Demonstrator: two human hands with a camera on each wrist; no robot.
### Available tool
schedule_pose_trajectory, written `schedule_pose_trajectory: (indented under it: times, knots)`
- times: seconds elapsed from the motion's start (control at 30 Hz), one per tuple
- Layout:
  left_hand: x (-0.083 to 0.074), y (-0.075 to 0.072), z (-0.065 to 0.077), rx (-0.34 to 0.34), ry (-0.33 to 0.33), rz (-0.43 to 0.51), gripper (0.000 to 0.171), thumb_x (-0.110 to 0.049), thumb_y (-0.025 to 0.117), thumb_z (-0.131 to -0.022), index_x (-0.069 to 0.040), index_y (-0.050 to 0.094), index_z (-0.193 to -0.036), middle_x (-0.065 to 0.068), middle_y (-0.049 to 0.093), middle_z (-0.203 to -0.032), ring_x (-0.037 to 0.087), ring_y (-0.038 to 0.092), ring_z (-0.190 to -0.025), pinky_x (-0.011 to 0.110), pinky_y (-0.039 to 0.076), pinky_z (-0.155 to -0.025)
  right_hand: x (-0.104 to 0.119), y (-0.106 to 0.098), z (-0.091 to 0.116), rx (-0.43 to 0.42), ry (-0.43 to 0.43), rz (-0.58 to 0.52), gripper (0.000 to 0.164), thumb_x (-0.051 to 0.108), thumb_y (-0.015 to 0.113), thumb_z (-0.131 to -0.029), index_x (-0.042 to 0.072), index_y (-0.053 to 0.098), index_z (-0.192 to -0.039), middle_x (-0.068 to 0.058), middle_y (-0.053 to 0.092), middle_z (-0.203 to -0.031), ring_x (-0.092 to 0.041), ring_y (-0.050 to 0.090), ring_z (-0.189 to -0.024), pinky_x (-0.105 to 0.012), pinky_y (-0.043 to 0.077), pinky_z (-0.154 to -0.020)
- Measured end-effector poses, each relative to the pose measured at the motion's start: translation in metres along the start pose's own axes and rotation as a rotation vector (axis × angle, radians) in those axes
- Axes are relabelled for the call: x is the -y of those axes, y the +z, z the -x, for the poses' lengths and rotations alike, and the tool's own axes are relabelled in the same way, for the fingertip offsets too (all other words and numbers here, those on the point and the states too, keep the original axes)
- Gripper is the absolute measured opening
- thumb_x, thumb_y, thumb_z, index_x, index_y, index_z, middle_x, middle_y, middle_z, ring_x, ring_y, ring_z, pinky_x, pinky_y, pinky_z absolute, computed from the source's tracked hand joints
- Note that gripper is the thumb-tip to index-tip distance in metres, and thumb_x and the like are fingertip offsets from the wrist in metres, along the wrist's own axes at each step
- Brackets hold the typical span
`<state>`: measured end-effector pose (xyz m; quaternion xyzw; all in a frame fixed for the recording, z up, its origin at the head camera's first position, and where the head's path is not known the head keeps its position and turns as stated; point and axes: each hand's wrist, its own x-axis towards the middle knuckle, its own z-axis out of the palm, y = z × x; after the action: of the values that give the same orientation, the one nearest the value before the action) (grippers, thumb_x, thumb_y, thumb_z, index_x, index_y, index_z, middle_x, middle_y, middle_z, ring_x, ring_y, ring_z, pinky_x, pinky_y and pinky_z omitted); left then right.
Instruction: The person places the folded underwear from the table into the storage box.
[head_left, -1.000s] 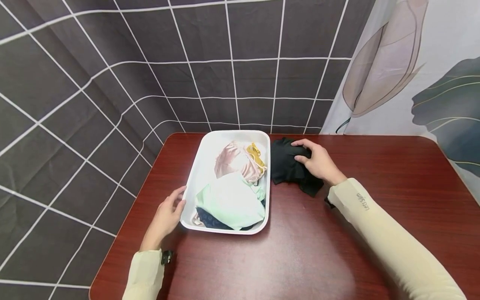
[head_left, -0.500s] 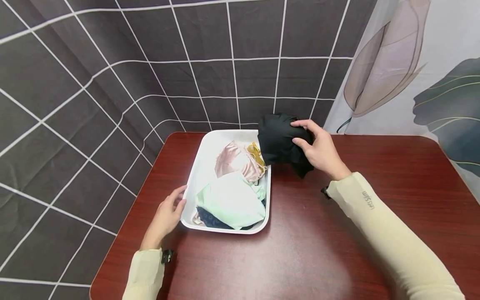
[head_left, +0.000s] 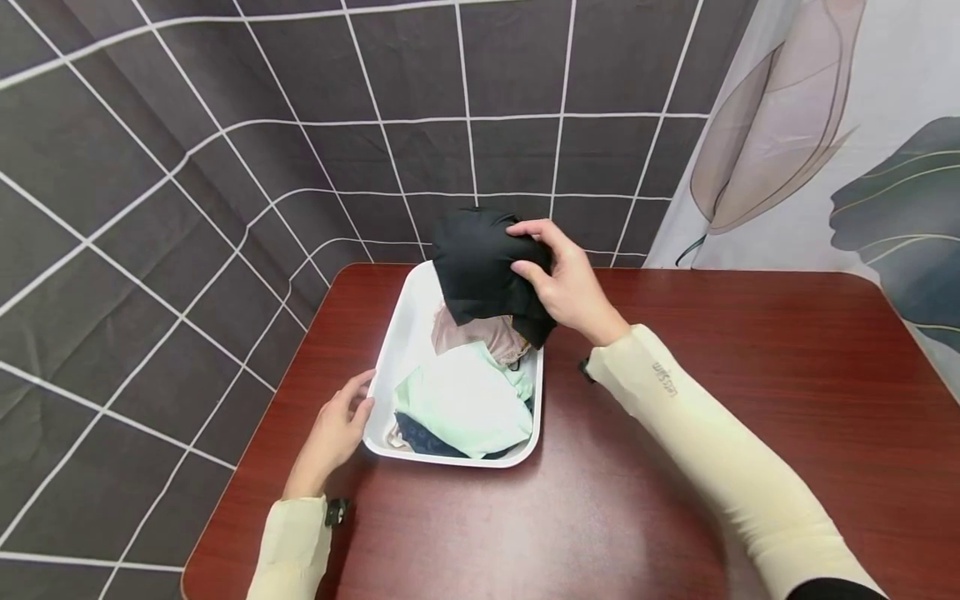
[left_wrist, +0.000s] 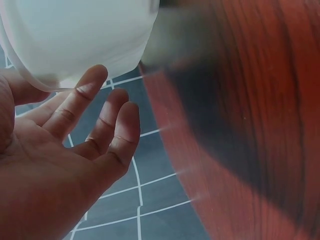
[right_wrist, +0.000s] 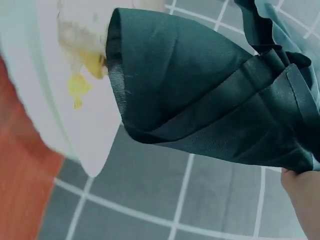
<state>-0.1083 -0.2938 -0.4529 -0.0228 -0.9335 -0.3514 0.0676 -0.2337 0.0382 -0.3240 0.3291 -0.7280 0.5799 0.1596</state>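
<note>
My right hand (head_left: 573,287) pinches a black garment (head_left: 483,262) between thumb and fingers, above the back of a white tray (head_left: 401,342). Its folded cloth (right_wrist: 190,85) fills much of the right wrist view, where most of that hand is hidden. In the tray lie a pale pink lacy garment (head_left: 480,335) and a mint-green garment (head_left: 465,400), with dark blue cloth (head_left: 427,439) under the green one. My left hand (head_left: 333,429) touches the tray's left side with loosely extended fingers. In the left wrist view, the index fingertip (left_wrist: 95,75) rests against the tray's outer wall.
The tray stands on a reddish-brown wooden table (head_left: 712,350). Behind and to the left hangs a dark grey curtain with a white grid (head_left: 360,158). A light leaf-patterned curtain (head_left: 892,75) hangs at the right. Yellow cloth (right_wrist: 80,87) shows in the tray.
My right hand has lifted the black garment off the table right of the tray and carried it left, over the tray's back part. My left hand stays at the tray's side.
</note>
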Motion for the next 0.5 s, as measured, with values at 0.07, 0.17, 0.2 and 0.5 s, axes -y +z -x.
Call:
schedule_pose_trajectory:
  times: [0.07,0.17,0.2,0.5]
  knots:
    - [0.0,0.001,0.0,0.003,-0.002,0.006,0.044,-0.001,0.057,-0.092,-0.007,0.049,-0.135,0.011,0.06,-0.096,0.023,0.06,-0.075,0.04,0.051,-0.07,-0.009,0.011,-0.002,0.022,0.013,0.001,0.037,-0.01,0.065,-0.083,-0.001,0.056,-0.118,-0.016,0.059,-0.109,-0.021,0.053,-0.104,-0.031,0.039,-0.095]
    - [-0.001,0.002,-0.001,0.005,-0.004,0.009,0.044,-0.001,0.057,-0.092,-0.007,0.049,-0.135,0.011,0.061,-0.097,0.023,0.06,-0.076,0.039,0.05,-0.07,-0.034,0.026,0.002,0.09,0.061,0.037,0.039,-0.004,0.066,-0.085,0.007,0.055,-0.12,-0.011,0.058,-0.111,-0.019,0.052,-0.104,-0.033,0.04,-0.094]
    - [-0.001,0.002,-0.001,0.004,-0.004,0.009,0.044,-0.001,0.057,-0.092,-0.007,0.049,-0.135,0.01,0.061,-0.097,0.023,0.06,-0.076,0.039,0.05,-0.071,-0.044,0.031,0.004,0.123,0.085,0.052,0.039,-0.002,0.065,-0.086,0.01,0.054,-0.121,-0.009,0.058,-0.112,-0.018,0.052,-0.104,-0.033,0.04,-0.093]
    - [-0.002,0.002,-0.002,-0.009,0.021,-0.006,0.044,-0.002,0.058,-0.091,-0.007,0.05,-0.134,0.011,0.059,-0.096,0.024,0.059,-0.075,0.04,0.05,-0.07,-0.088,0.048,0.028,0.38,0.327,0.193,0.038,0.006,0.064,-0.089,0.012,0.05,-0.124,-0.008,0.049,-0.131,-0.023,0.043,-0.124,-0.039,0.034,-0.102]
